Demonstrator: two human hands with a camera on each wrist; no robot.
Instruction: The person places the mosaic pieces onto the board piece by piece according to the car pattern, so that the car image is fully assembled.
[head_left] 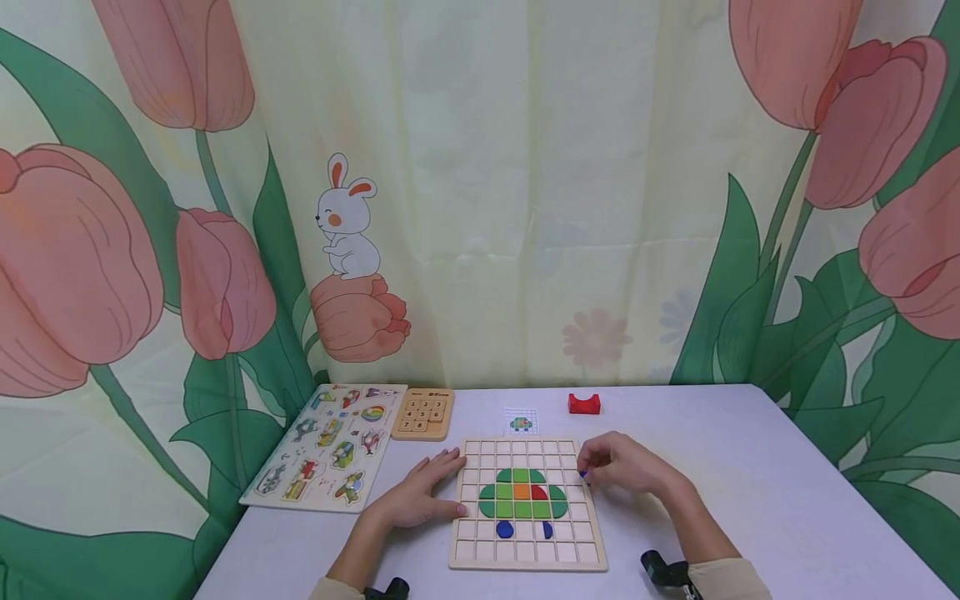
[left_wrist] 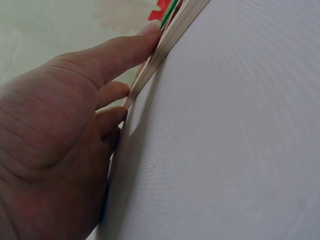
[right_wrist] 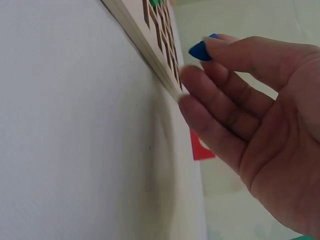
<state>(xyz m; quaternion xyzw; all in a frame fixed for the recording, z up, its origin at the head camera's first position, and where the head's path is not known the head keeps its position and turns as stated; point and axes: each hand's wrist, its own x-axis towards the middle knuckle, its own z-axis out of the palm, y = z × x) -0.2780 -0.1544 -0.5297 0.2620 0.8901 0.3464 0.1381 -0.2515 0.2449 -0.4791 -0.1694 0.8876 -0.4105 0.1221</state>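
A wooden grid board (head_left: 527,557) lies on the white table, with green, orange and red tiles (head_left: 522,494) forming a dome shape and two blue pieces (head_left: 505,529) below it. My left hand (head_left: 420,498) rests flat against the board's left edge (left_wrist: 150,70), fingers straight. At the board's right edge my right hand (head_left: 622,465) pinches a small blue piece (right_wrist: 200,50) at its fingertips (right_wrist: 220,45). The blue piece (head_left: 584,476) hovers just over the right columns of the grid (right_wrist: 160,27).
A small pattern card (head_left: 521,422) lies behind the board, with a red arch block (head_left: 583,404) to its right. A number slide puzzle (head_left: 423,413) and a vehicle peg puzzle (head_left: 326,446) sit at the left. A tulip-print curtain (head_left: 480,192) hangs behind the table.
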